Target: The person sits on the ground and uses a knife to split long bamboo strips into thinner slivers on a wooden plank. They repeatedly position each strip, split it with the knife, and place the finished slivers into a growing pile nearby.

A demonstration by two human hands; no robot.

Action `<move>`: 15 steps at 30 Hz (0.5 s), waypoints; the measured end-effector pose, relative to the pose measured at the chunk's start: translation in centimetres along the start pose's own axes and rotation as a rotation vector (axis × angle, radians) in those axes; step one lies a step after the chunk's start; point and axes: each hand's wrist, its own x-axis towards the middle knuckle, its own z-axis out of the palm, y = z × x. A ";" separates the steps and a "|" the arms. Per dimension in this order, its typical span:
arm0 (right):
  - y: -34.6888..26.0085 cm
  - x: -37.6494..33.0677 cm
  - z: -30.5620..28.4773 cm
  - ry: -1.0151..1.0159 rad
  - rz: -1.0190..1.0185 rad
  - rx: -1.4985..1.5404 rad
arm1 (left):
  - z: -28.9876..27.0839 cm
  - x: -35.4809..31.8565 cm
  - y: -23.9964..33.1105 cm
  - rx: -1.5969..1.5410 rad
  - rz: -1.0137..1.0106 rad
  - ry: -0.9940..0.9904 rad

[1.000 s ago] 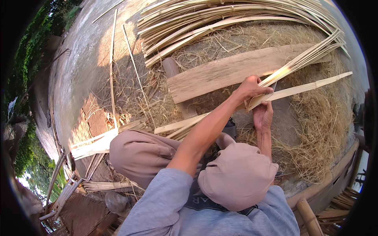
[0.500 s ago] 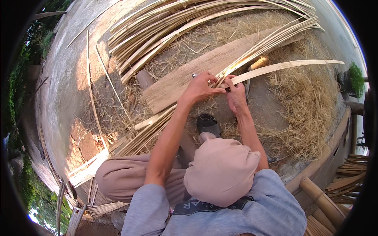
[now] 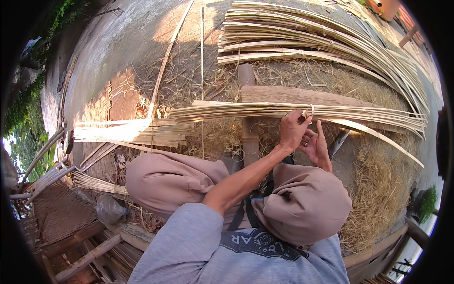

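Note:
A bundle of thin split bamboo strips point(image 3: 265, 109) lies crosswise in front of my knees. A narrow pale bamboo tie point(image 3: 312, 110) loops round it. My left hand point(image 3: 294, 128) is at the near edge of the bundle, its thumb and fingers closed in a pinch on the tie beside the loop. Just right of it and slightly lower is my right hand point(image 3: 316, 146), palm up with fingers apart and a ring on one finger. It holds nothing I can see. One wider bamboo strip point(image 3: 378, 137) sticks out and curves away to the right under the bundle.
Beneath the bundle lie a wooden plank point(image 3: 283, 94) and a round post point(image 3: 246, 78). A larger stack of bamboo strips point(image 3: 302, 38) is at the far side. More slats point(image 3: 142, 132) lie left, near a plastic bottle point(image 3: 111, 209). Shavings point(image 3: 378, 199) cover the ground at right.
My view has turned, and the bundle now runs level across it. My right hand has come off the strips and opened below them. The left hand stays at the bundle, by the tie.

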 end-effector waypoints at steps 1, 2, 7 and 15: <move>0.9 0.0 0.4 -0.248 -0.038 0.275 | 0.2 -0.8 -0.2 0.022 -0.003 -0.006; 1.5 0.7 0.6 -0.185 -0.101 0.314 | 0.1 -1.5 -0.5 0.045 -0.007 -0.013; 3.8 3.5 -1.3 -0.091 -0.289 0.496 | -4.6 -2.8 -2.9 0.357 0.500 -0.290; 1.9 2.1 2.4 0.169 -0.560 0.469 | -8.6 0.9 -3.5 0.928 0.519 -0.197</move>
